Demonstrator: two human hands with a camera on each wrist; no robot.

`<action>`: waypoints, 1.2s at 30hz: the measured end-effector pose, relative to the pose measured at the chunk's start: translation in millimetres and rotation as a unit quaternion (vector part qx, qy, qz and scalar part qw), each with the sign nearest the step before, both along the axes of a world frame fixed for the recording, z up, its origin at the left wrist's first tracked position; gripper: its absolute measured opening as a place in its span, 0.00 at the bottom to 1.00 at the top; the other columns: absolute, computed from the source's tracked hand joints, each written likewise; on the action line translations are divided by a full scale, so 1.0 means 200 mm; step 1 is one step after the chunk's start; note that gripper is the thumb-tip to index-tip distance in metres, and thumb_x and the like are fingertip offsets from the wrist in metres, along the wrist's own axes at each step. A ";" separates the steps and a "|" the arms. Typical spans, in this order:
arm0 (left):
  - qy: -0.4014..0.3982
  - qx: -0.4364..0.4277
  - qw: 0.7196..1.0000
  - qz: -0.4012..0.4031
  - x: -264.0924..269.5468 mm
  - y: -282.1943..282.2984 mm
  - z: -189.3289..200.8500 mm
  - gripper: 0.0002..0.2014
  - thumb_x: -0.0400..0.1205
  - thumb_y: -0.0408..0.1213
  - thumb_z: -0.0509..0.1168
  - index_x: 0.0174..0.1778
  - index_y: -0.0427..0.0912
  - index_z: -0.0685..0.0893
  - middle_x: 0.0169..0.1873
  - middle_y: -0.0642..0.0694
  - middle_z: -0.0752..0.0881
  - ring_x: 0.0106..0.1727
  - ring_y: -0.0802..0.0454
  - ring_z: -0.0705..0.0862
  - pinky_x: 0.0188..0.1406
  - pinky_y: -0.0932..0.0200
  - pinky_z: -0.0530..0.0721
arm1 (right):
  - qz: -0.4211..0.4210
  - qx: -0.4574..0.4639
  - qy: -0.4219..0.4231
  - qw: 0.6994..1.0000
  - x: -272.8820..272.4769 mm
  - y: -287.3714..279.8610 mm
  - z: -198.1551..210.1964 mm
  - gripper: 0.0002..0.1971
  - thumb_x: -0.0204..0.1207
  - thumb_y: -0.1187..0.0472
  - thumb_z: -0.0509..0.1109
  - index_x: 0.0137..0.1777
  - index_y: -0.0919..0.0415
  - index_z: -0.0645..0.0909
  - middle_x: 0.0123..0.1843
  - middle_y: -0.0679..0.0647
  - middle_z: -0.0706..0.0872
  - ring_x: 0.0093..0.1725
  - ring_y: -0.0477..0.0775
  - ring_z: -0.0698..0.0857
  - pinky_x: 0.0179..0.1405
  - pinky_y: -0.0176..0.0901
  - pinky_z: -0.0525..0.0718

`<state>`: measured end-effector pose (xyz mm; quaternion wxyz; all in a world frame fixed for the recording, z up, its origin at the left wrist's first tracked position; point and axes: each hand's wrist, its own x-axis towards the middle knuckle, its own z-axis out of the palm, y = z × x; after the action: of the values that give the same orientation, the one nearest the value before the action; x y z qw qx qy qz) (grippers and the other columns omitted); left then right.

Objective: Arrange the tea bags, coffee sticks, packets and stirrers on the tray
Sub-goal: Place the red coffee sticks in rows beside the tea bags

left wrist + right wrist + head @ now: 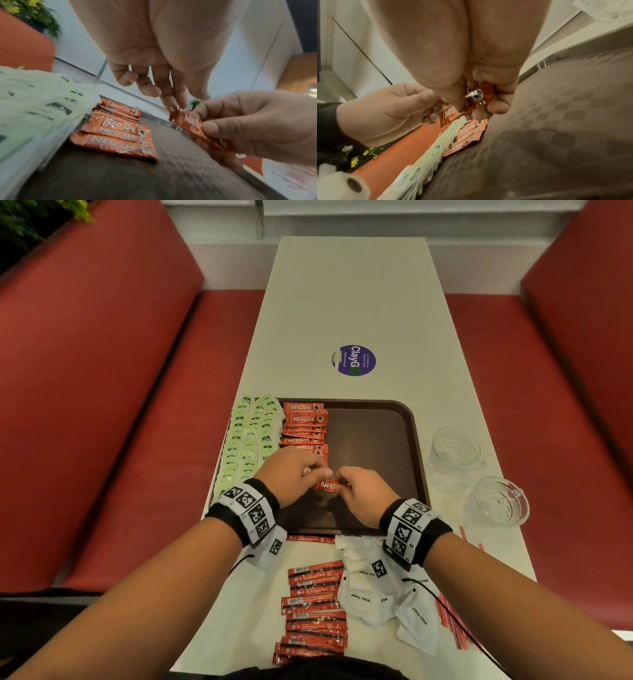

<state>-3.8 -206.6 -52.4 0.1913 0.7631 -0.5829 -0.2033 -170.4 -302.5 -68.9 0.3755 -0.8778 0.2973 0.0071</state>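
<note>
A brown tray (pixel 376 440) lies on the white table. Green tea bags (pixel 250 440) fill its left side, and a column of red coffee sticks (pixel 305 426) lies beside them. Just above the tray's near part, both hands hold one red coffee stick (pixel 328 486). My left hand (pixel 320 473) pinches its left end and my right hand (pixel 344 484) grips its right end. In the left wrist view my left fingertips (pixel 178 108) touch the stick (pixel 190 121). The right wrist view has the stick (pixel 453 116) under my right thumb.
Loose coffee sticks (pixel 315 611) and white sugar packets (pixel 376 594) lie on the table in front of the tray. Red stirrers (pixel 452 621) lie at the near right. Two glass cups (pixel 455 450) (pixel 500 501) stand right of the tray. Red benches flank the table.
</note>
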 end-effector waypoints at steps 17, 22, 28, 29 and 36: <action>-0.157 0.166 0.972 0.046 0.10 0.15 -0.13 0.08 0.81 0.51 0.70 0.53 0.58 0.89 0.49 0.58 0.88 0.56 0.52 0.81 0.58 0.50 0.80 | 0.136 -0.010 0.189 0.973 -0.06 0.00 0.00 0.17 0.74 0.49 0.79 0.61 0.51 0.86 0.52 0.45 0.88 0.49 0.47 0.85 0.51 0.41 0.84; -0.188 0.183 0.965 0.006 0.04 0.12 -0.13 0.11 0.79 0.55 0.71 0.55 0.61 0.88 0.52 0.57 0.86 0.58 0.50 0.79 0.60 0.47 0.77 | 0.131 -0.012 0.205 0.970 -0.07 0.02 -0.01 0.09 0.77 0.54 0.77 0.55 0.53 0.91 0.48 0.47 0.89 0.48 0.50 0.87 0.49 0.40 0.83; -0.221 0.209 0.952 0.022 0.03 0.05 -0.12 0.07 0.82 0.49 0.69 0.54 0.59 0.88 0.52 0.52 0.88 0.60 0.48 0.80 0.60 0.48 0.77 | 0.132 -0.030 0.220 0.966 -0.06 0.05 0.01 0.10 0.79 0.53 0.75 0.57 0.53 0.90 0.52 0.50 0.91 0.52 0.53 0.87 0.57 0.46 0.87; -0.223 0.211 0.952 0.023 0.03 0.04 -0.12 0.07 0.82 0.49 0.69 0.54 0.59 0.88 0.52 0.52 0.88 0.61 0.48 0.80 0.60 0.48 0.77 | 0.134 -0.033 0.224 0.965 -0.06 0.06 0.01 0.10 0.79 0.53 0.74 0.58 0.53 0.90 0.53 0.50 0.90 0.52 0.53 0.87 0.58 0.47 0.87; -0.228 0.116 0.967 0.010 -0.03 0.15 -0.10 0.12 0.85 0.52 0.62 0.62 0.59 0.85 0.58 0.53 0.84 0.60 0.48 0.80 0.59 0.48 0.78 | 0.140 -0.063 0.207 0.966 -0.11 0.10 0.02 0.11 0.81 0.52 0.69 0.58 0.54 0.87 0.50 0.49 0.89 0.50 0.52 0.86 0.51 0.45 0.85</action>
<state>-9.7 -175.7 -72.6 -0.0341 0.8118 -0.5762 -0.0886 -192.4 -282.5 -64.0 0.2449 -0.9119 0.2425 0.2227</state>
